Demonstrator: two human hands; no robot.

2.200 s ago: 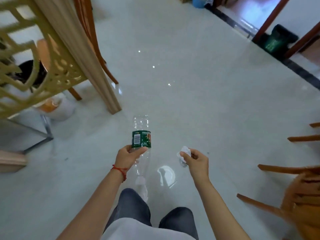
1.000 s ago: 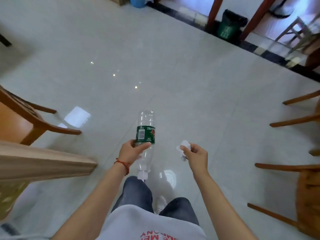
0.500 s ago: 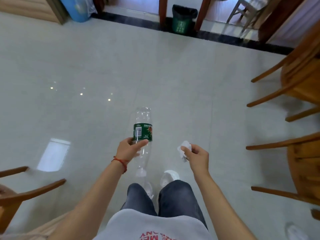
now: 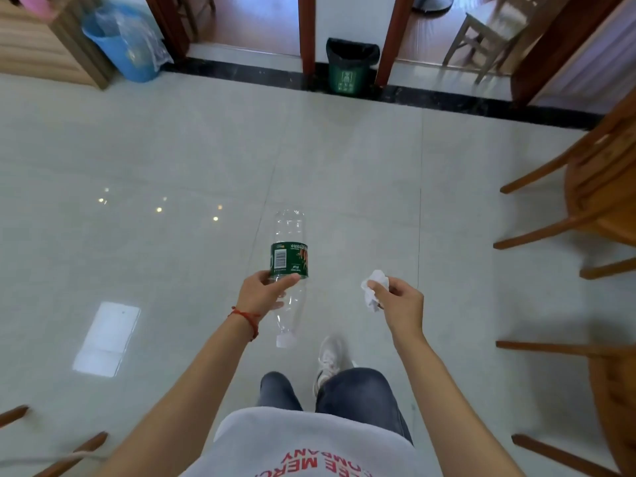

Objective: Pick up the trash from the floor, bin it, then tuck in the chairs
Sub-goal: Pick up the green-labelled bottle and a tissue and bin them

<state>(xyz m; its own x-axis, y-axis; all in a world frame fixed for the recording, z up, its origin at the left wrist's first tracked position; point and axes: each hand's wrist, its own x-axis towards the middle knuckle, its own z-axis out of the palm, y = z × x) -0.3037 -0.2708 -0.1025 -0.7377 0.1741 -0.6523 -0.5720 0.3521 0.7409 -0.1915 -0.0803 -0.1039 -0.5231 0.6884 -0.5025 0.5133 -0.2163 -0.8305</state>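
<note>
View has swung round: the green bin [image 4: 351, 65] now sits straight ahead, well apart. My left hand [image 4: 263, 293] grips the empty bottle [image 4: 289, 261], my right hand [image 4: 399, 301] pinches the crumpled tissue [image 4: 373, 290]. Binning comes next, I judge.

clear, glossy plastic for the bottle [image 4: 288, 270] gripped in the left hand [image 4: 263, 293], with a shiny green printed label. soft, crumpled white paper [image 4: 374, 290] pinched in the right hand [image 4: 401, 302]. red thread cord [image 4: 248, 318] at the left wrist. below both hands, polished glossy floor tile [image 4: 172, 160] with mirrored lights. right of the right hand, smooth varnished wood of the chairs [image 4: 592, 201]. far ahead of the hands, matt green plastic bin [image 4: 347, 75] lined with black film.
</note>
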